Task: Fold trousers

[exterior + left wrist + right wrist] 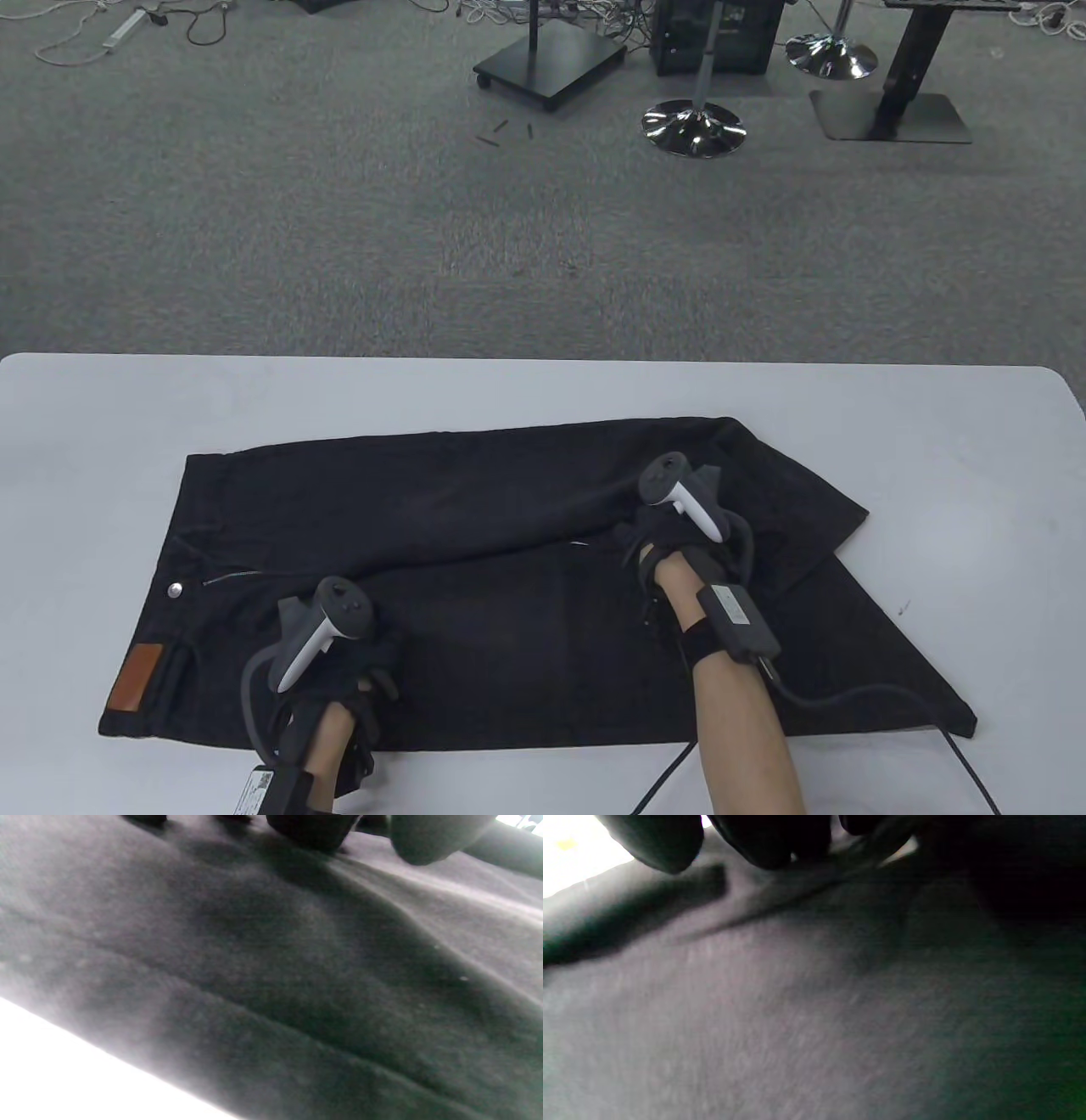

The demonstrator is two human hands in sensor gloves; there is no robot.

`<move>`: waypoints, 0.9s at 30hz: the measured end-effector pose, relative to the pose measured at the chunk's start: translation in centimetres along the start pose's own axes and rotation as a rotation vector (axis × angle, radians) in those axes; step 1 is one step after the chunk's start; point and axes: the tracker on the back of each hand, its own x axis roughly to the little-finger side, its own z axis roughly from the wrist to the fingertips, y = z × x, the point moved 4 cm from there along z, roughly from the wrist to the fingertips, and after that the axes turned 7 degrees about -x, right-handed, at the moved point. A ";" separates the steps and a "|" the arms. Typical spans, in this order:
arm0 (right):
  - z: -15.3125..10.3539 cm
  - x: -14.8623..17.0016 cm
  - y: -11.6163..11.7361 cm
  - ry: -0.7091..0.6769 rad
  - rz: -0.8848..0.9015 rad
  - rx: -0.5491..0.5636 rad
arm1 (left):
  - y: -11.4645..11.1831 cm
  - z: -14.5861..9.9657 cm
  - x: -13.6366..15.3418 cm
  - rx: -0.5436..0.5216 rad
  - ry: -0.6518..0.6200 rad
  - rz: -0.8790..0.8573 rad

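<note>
Grip unclear: left hand and right hand resting on black trousers, lower centre of frame, on white table.

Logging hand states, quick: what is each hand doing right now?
Left hand: rests on the black trousers; grip cannot be told.
Right hand: on the trousers; grip cannot be told.

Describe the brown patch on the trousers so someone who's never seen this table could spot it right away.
Start at the white table, where black trousers lie spread with the waistband at the left. Follow the waistband to its near corner, just left of the left hand. The leather patch sits there: a small tan rectangle, the only brown thing on the black cloth, unlike the round silver button farther up.
</note>
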 end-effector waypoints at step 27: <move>-3.3 14.3 -0.6 0.375 -0.069 -0.061 | 1.4 -0.5 0.5 -0.025 0.043 0.010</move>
